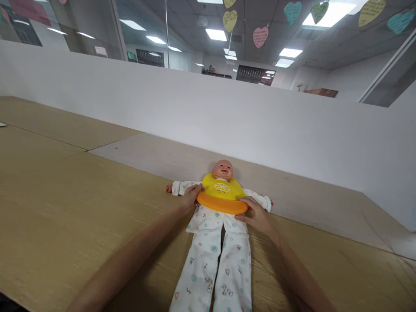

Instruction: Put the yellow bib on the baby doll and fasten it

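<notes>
A baby doll (223, 167) lies on its back, dressed in white printed pyjamas (203, 258), its arms spread to the sides. Over its chest is a yellow bib (211, 184) with a white citrus-slice print and an orange catch pocket (222, 203) along the bottom. My left hand (190, 197) grips the bib at the pocket's left end, the fingers closed on its edge. At the right end of the pocket, my right hand (256, 213) holds the bib between thumb and fingers. The bib hides the doll's upper body.
The doll rests on a tan wooden table (81, 199), with a paler board (169, 151) behind it. A white wall (201, 112) rises at the back, topped by glass panels carrying heart-shaped paper notes (229, 20). A small white item (2, 125) sits at the far left edge.
</notes>
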`<action>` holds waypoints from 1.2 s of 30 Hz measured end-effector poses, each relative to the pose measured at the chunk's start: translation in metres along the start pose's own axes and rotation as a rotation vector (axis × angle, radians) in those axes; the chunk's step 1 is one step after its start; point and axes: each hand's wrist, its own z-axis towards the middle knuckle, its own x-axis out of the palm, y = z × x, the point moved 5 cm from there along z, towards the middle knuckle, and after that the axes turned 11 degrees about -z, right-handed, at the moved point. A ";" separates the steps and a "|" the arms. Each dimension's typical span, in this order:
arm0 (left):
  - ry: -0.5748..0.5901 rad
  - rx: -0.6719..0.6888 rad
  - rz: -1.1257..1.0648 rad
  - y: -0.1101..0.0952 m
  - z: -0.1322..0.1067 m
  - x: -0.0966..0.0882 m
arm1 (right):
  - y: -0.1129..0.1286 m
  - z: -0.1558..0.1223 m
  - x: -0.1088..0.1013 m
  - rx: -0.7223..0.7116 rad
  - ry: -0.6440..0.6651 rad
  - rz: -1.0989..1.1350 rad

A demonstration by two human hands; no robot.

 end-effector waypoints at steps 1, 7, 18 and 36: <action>0.021 -0.014 0.016 0.001 -0.001 -0.002 | -0.001 -0.001 0.000 0.011 -0.004 -0.010; 0.064 -0.037 0.037 -0.012 -0.011 -0.003 | -0.003 -0.002 0.004 0.025 -0.038 -0.006; 0.061 -0.047 0.071 -0.018 -0.019 -0.002 | 0.005 -0.009 0.007 0.065 -0.030 0.055; -0.012 0.026 0.556 -0.011 -0.073 -0.042 | -0.012 -0.087 0.022 0.520 -0.247 0.091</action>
